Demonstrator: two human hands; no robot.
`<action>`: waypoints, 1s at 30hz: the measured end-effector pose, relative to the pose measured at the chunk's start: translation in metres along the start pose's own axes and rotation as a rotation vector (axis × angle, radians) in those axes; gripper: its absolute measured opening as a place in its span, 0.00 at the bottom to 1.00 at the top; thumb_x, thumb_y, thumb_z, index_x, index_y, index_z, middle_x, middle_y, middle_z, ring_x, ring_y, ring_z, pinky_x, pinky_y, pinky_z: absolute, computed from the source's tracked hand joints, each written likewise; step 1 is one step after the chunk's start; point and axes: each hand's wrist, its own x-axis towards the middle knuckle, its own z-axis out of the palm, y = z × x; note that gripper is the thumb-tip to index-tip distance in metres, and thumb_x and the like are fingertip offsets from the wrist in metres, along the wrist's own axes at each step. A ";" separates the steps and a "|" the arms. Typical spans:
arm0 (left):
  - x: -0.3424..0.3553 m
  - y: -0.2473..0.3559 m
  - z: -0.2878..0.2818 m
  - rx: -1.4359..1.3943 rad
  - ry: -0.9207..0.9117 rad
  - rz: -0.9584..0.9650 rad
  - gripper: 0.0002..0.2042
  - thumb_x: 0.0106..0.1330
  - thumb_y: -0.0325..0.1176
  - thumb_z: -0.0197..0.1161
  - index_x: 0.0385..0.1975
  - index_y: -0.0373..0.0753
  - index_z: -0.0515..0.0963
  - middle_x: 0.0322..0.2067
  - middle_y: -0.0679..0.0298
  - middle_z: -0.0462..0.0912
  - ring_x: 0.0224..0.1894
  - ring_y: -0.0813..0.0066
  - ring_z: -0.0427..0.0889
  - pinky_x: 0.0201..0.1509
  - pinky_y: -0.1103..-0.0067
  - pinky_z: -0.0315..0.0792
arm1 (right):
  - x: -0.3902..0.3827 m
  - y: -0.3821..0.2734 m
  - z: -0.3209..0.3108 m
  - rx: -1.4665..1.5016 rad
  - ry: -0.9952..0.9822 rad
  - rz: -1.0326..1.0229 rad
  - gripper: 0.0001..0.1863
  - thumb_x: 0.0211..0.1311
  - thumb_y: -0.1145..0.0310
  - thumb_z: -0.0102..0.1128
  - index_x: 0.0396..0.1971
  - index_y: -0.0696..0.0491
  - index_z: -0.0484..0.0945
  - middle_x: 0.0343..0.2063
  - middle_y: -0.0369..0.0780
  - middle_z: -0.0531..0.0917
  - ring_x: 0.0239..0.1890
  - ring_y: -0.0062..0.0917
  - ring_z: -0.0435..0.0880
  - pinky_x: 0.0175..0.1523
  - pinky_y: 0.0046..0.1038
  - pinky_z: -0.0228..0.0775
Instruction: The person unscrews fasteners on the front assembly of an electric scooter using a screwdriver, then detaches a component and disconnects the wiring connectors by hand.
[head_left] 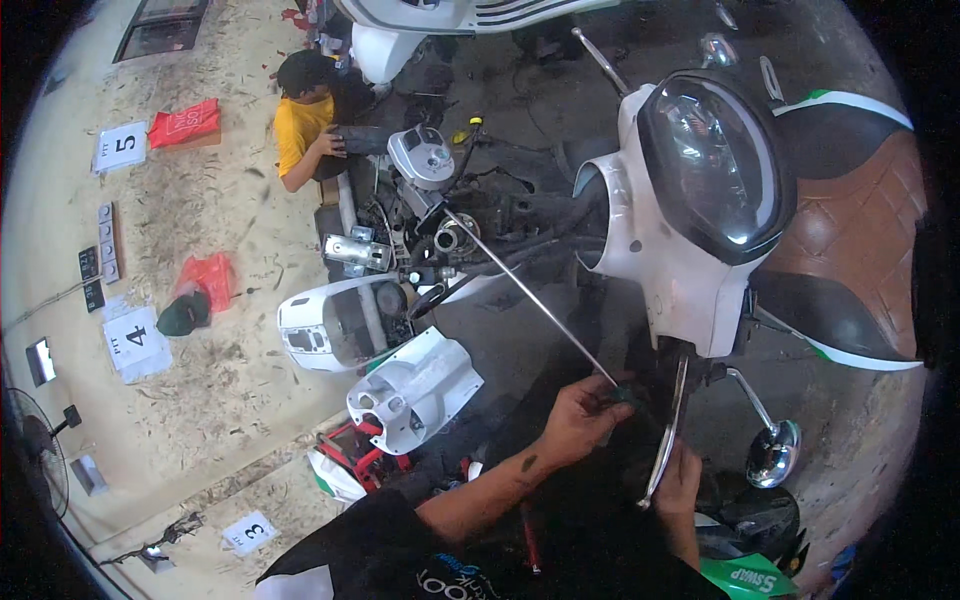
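Lying apart: white shell (318, 335) at 9 o'clock and white panel (435, 390) at 7 o'clock; judged detached.
Exposed assembly (443, 243): 11 o'clock; judged partly dismantled.
Metal rod (535, 303): runs diagonally from 11 o'clock to 5 o'clock; contact at the far tip cannot be confirmed.
Left hand (583, 418): 5 o'clock; fingers closed around the rod's dark lower end.
Chrome lever (668, 440): 4 o'clock.
Right hand (680, 485): between 4 and 5 o'clock, beside the lever; partly hidden, so its grip cannot be told.
Headlight housing (640, 215): 2 o'clock; judged assembled.
Work stage: judged mid-procedure, with covers off; remaining steps cannot be determined.
White sheets (119, 145): 10, 9 and between 7 and 8 o'clock; large black printed characters, legible.
Black shirt (400, 540): 6 o'clock; pale and blue lettering, cut off by the lower edge.
Green panel (720, 572): between 4 and 5 o'clock; white lettering, legible.
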 end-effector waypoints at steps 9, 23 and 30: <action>-0.004 0.013 0.010 0.093 -0.016 -0.057 0.24 0.65 0.22 0.60 0.62 0.33 0.64 0.49 0.60 0.79 0.44 0.74 0.81 0.44 0.77 0.79 | 0.007 -0.004 0.005 -0.016 0.058 0.007 0.13 0.72 0.70 0.42 0.36 0.61 0.76 0.21 0.37 0.79 0.24 0.20 0.80 0.30 0.22 0.72; -0.001 -0.001 -0.007 0.118 -0.001 -0.140 0.21 0.66 0.23 0.59 0.59 0.34 0.68 0.46 0.61 0.81 0.42 0.78 0.79 0.41 0.80 0.76 | 0.007 -0.014 -0.008 -0.063 -0.104 -0.065 0.12 0.64 0.70 0.52 0.43 0.60 0.73 0.29 0.40 0.81 0.31 0.23 0.81 0.36 0.27 0.74; -0.002 0.004 0.008 0.168 0.144 -0.007 0.18 0.64 0.24 0.62 0.55 0.32 0.72 0.42 0.62 0.83 0.44 0.77 0.80 0.49 0.80 0.74 | 0.007 -0.035 -0.005 -0.015 -0.071 -0.154 0.14 0.67 0.74 0.43 0.48 0.61 0.72 0.35 0.42 0.82 0.37 0.20 0.79 0.43 0.25 0.72</action>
